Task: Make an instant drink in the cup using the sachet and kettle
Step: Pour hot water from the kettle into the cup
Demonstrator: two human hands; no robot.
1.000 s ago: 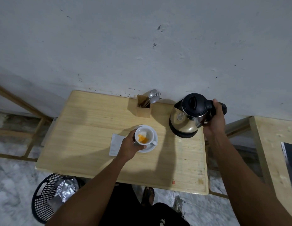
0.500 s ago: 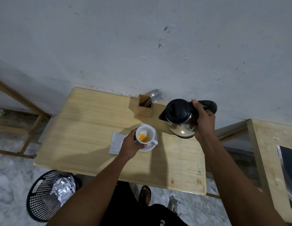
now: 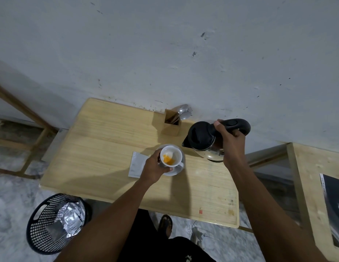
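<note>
A white cup (image 3: 174, 153) with orange powder in its bottom sits on a white saucer (image 3: 174, 172) on the wooden table (image 3: 100, 148). My left hand (image 3: 154, 167) grips the cup's left side. My right hand (image 3: 230, 140) is wrapped around the black handle of the steel kettle (image 3: 201, 138), which hangs in the air tilted to the left, its spout just right of the cup's rim. No water is visible leaving the spout. A white sachet (image 3: 137, 163) lies flat on the table left of the saucer, partly under my left hand.
A wooden cutlery holder (image 3: 171, 122) with spoons and a fork stands behind the cup by the wall. A black mesh bin (image 3: 51, 222) holding silver wrappers sits on the floor at lower left. A second wooden table (image 3: 312, 176) stands at right.
My right hand has lifted the kettle off its spot at the back right, carried it left toward the cup and tipped its spout down. My left hand stayed on the cup.
</note>
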